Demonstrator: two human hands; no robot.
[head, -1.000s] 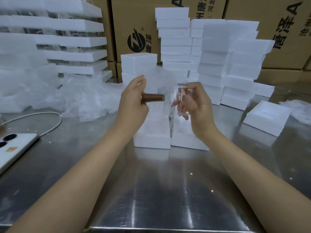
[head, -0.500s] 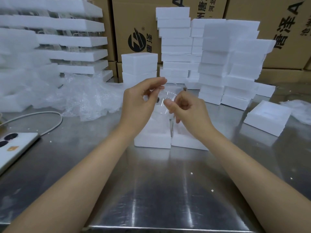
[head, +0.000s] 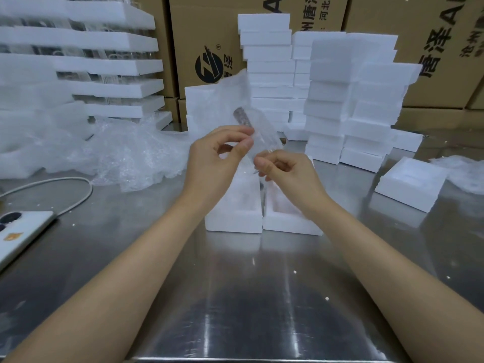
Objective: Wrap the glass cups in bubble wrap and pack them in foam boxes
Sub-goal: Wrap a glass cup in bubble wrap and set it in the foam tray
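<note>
Glass cup mid-wrap, held up over the two open foam boxes

Head cam: the left hand pinches the bubble wrap between thumb and forefinger. The right hand has its fingers curled, nipping the wrap's lower end. The cup sits tilted inside the wrap, dark end up, clear of the tabletop. There's a loose wrap pile and a phone off to the left, and foam stacks behind.
</note>
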